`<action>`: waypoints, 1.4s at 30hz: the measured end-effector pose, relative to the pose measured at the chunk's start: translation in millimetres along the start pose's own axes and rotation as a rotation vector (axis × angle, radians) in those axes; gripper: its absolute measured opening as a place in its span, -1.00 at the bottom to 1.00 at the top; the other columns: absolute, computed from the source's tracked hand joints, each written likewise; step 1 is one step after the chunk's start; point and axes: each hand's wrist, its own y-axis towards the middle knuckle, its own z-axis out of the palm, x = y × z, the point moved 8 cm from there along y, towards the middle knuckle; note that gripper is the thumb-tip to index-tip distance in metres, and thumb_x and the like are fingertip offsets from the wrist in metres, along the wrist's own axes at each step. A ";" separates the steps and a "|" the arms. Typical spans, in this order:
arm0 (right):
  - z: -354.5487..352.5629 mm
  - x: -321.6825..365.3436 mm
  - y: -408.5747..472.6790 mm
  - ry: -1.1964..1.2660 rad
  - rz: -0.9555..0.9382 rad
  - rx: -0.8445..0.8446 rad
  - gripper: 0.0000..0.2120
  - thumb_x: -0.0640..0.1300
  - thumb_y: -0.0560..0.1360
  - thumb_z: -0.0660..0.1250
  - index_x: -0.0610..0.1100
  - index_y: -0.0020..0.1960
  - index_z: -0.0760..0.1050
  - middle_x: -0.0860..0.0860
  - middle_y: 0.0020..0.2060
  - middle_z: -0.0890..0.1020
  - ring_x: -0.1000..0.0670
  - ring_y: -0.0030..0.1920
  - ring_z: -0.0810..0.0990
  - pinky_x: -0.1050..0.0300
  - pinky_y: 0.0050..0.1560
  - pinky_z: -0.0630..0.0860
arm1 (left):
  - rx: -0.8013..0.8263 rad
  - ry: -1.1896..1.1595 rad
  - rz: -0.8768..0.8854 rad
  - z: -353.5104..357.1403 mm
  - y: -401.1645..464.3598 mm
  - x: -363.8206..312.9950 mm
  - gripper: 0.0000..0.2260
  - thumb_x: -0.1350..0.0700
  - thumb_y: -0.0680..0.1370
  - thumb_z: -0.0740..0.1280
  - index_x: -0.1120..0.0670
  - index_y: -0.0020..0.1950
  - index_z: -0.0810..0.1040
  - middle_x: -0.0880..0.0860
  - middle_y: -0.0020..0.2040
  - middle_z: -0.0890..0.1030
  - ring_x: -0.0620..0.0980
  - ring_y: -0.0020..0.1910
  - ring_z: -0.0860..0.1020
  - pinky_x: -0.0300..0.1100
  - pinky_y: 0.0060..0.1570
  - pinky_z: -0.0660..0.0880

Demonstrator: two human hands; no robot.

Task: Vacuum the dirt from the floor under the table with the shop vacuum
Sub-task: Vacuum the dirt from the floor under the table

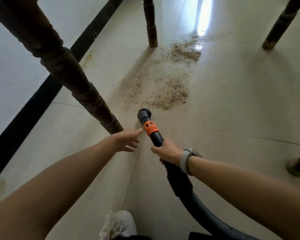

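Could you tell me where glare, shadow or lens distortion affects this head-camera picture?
In the head view, bright glare on the tiled floor washes out the far edge of the dirt; the near table leg is dark and bowed by the wide-angle lens; the left hand looks slightly motion-blurred, the right hand gripping the vacuum nozzle sharper.

Nozzle [143,113] lying at near edge of dirt patch [160,84]; table leg [97,104] standing left of nozzle; hose [206,212] trailing behind, right.
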 end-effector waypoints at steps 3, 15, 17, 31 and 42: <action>0.9 -9.3 -6.6 0.121 -0.020 0.079 -0.75 -0.17 0.49 0.29 -0.21 0.11 0.34 -0.08 -0.30 0.49 -0.01 -0.40 0.50 0.13 -0.32 0.50 | 0.128 -0.159 -0.047 31.3 1.1 -7.0 -0.50 -0.16 0.59 0.20 0.13 0.40 0.31 0.13 0.16 0.50 0.08 0.16 0.48 -0.06 0.11 0.43; -5.4 -38.7 -34.8 0.182 -0.088 0.219 -0.59 -0.06 0.43 0.45 -0.14 0.17 0.36 -0.07 -0.07 0.55 -0.01 -0.15 0.60 0.12 -0.11 0.60 | -0.025 -0.644 0.083 38.5 29.8 -46.0 -0.52 0.01 0.62 0.20 0.16 0.45 0.13 0.23 0.30 0.41 0.25 0.12 0.54 0.17 0.07 0.52; -5.1 -22.5 -31.5 0.155 -0.172 0.185 -0.67 -0.13 0.41 0.47 -0.08 0.06 0.38 -0.04 -0.13 0.57 0.04 -0.22 0.60 0.17 -0.15 0.60 | -0.093 -0.759 0.075 20.5 34.7 -46.6 -0.51 0.00 0.62 0.18 0.12 0.47 0.08 0.26 0.23 0.43 0.22 -0.12 0.59 0.14 -0.13 0.58; 14.9 33.1 16.1 0.073 -0.334 0.137 -0.62 -0.13 0.40 0.44 -0.12 0.14 0.37 -0.04 -0.20 0.61 0.02 -0.26 0.60 0.15 -0.20 0.55 | -0.282 -0.872 0.077 -35.4 49.6 -16.6 -0.54 0.06 0.61 0.23 0.25 0.42 0.19 0.27 0.15 0.55 0.14 -0.17 0.58 0.06 -0.04 0.55; 25.6 19.4 -3.0 0.100 -0.332 0.194 -0.74 -0.12 0.39 0.43 -0.07 -0.01 0.39 0.02 -0.27 0.59 0.07 -0.30 0.60 0.15 -0.20 0.60 | -0.243 -0.780 0.017 -15.9 40.6 -5.0 -0.49 -0.04 0.64 0.13 0.25 0.46 0.14 0.19 -0.20 0.51 0.11 -0.30 0.55 0.01 -0.16 0.49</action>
